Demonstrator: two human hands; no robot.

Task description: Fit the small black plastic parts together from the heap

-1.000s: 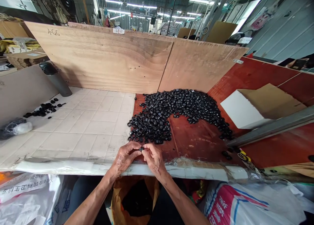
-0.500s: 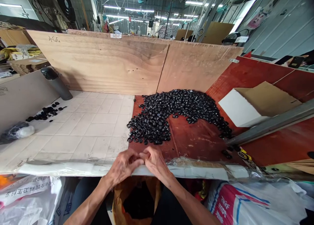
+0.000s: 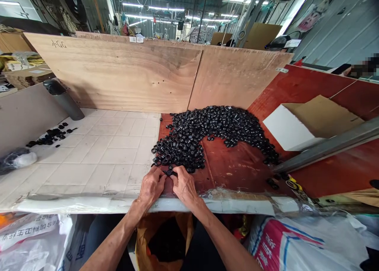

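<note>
A large curved heap of small black round plastic parts (image 3: pixel 219 121) lies on the red-brown board (image 3: pixel 231 168). At the heap's near left end, my left hand (image 3: pixel 152 184) rests with its fingers curled. My right hand (image 3: pixel 184 184) is just beside it, fingers bent in toward the left hand. A few black parts (image 3: pixel 169 171) show between the fingertips of both hands. Whether either hand grips a part is hidden by the fingers. Below the table edge, between the person's legs, stands an open brown bag (image 3: pixel 142 243) with a dark inside.
A dark grey bottle (image 3: pixel 66 101) stands at the left on the pale tiled surface, behind loose black pieces (image 3: pixel 53 137). An open white cardboard box (image 3: pixel 288 127) sits at the right, behind a slanting metal bar (image 3: pixel 325 152). Plywood panels (image 3: pixel 133 73) wall off the back.
Both hands have moved forward from the table's front edge to the near end of the heap. They were close together before; now they are slightly apart around a few parts.
</note>
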